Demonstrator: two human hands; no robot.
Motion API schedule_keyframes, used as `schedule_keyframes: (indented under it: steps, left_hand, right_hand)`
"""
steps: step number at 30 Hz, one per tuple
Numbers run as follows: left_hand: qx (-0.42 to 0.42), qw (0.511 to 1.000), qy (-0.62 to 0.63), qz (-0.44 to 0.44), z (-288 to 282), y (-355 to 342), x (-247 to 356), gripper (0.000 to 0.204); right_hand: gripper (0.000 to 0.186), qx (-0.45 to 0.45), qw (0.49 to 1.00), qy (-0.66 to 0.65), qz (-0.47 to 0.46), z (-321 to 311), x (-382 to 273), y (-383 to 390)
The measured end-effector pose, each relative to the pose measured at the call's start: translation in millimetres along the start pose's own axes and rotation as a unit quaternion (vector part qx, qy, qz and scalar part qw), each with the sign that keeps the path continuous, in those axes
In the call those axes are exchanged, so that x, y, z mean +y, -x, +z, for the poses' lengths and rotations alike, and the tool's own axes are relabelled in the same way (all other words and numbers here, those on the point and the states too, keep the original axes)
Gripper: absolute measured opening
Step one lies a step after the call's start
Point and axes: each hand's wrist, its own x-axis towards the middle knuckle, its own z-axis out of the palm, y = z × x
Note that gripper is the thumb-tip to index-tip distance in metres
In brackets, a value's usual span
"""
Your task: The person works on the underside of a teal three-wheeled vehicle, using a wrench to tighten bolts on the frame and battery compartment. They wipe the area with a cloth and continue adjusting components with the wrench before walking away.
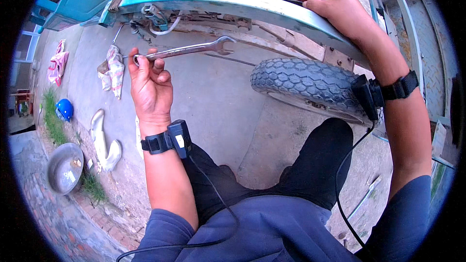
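Observation:
My left hand is raised over the concrete, its fingers closed round one end of a silver combination wrench. The wrench's open jaw points right, just below the light-blue metal frame rail of a vehicle. My right hand reaches across the right part of that rail, thumb and forefinger pressed together. A small dark bit shows by their tips, too little of it to name; the other fingers are mostly hidden. Below the rail stands a wheel with a knobbly grey tyre, between my right forearm and my knee.
Hoses and a metal fitting hang under the rail at left. On the ground at left lie cloths, a blue helmet, a grey basin and a pale curved piece. A metal rod lies at lower right. Cables trail from my wrist straps.

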Motion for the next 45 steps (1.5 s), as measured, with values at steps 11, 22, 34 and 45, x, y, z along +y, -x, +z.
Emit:
schedule_keyframes:
  steps: [11,22,34,45]
  left_hand:
    - [0.152,0.970,0.171,-0.078,-22,-26,-70,0.032]
    - [0.133,0.971,0.176,-0.096,-21,-45,-96,0.031]
    - [0.106,0.959,0.214,-0.151,-21,-65,-111,0.022]
    - [0.105,0.949,0.217,-0.201,-13,-68,-123,0.020]
  right_hand:
    - [0.032,-0.013,1.000,0.001,-0.017,0,6,-4]
    - [0.032,-0.017,1.000,0.009,-0.019,-2,6,-4]
    - [0.032,-0.015,1.000,0.000,-0.019,1,10,-5]
    - [0.032,-0.021,1.000,0.003,-0.017,0,7,-8]
